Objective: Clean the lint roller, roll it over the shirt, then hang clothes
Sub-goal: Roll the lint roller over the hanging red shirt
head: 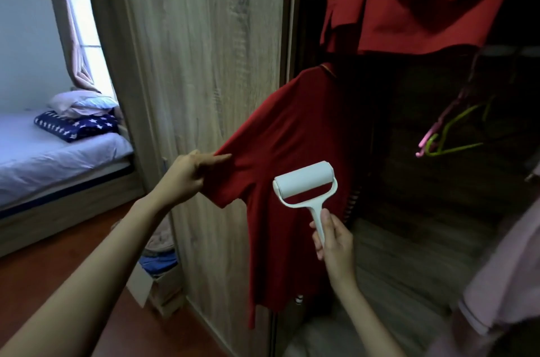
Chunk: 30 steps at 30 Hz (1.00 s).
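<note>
The left hand (187, 175) is pinching the sleeve edge of the red shirt (292, 137) between thumb and curled fingers and is holding that sleeve stretched out toward the left. The shirt is hanging in front of the open wardrobe, its body dropping below the sleeve. The lint roller (305, 184) is lying over the shirt's front, just right of the stretched sleeve, with its white drum uppermost and tilted. The right hand (333, 239) is gripping the roller's handle from below, fingers wrapped round it. Whether the drum is actually pressing on the cloth cannot be told. On the far left a bed (58, 163) is carrying a folded star-patterned blanket (79, 125). A wood-grain wardrobe panel (204, 64) is standing behind the left hand, and a cardboard box (155, 289) of clothes is sitting at its foot. Above the shirt another red garment (394, 14) is hanging. To the right, pink and green hangers (447, 140) are dangling inside the dark wardrobe. A pink garment (502, 269) is being cut off at the right edge. The shirt's own hanger and collar are lost in shadow.
</note>
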{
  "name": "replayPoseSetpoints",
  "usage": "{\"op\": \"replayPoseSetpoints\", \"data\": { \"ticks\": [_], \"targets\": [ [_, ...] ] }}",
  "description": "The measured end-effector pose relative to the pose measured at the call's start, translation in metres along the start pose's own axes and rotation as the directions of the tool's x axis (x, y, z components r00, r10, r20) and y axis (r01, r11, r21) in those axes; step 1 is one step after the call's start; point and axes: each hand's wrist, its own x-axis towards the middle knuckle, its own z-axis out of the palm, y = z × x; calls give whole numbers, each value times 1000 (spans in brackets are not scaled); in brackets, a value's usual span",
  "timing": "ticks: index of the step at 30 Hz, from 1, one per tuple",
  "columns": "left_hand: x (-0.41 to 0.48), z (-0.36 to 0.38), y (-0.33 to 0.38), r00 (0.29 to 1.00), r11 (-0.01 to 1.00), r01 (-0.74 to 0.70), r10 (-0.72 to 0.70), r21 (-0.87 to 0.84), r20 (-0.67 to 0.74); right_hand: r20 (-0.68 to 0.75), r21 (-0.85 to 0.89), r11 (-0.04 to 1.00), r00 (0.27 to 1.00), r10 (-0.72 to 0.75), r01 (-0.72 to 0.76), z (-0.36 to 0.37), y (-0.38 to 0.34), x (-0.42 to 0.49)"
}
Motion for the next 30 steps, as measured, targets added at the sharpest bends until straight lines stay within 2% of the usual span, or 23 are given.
{"op": "replayPoseSetpoints", "data": {
  "ticks": [4,5,7,10,15,19,22,25,30],
  "targets": [
    [3,-4,-4,996,998,-65,65,-9,-68,17,12,997,997,-75,74,15,0,13],
    [3,-5,-9,996,996,-65,61,-56,-70,15,8,997,996,-82,82,19,0,17],
    [4,-7,-20,1000,966,-14,7,-258,-27,17,6,995,995,-95,95,28,1,25],
    [10,-11,-28,997,849,77,-80,-523,16,10,18,996,996,-89,89,45,3,38],
    [15,-10,-23,987,651,122,-160,-749,22,-14,-39,992,992,-121,121,74,-7,72],
    [19,0,-18,965,539,110,-258,-835,-39,-28,-25,991,991,-132,132,85,-4,82],
    [21,10,-16,943,509,51,-308,-859,-126,-36,-62,993,994,-103,101,87,14,69],
    [23,16,-15,923,460,33,-354,-887,-149,-63,-87,991,993,-103,98,91,15,65],
    [28,17,-17,909,416,25,-389,-909,-153,-101,-222,944,957,-271,244,98,-6,96]
  ]
}}
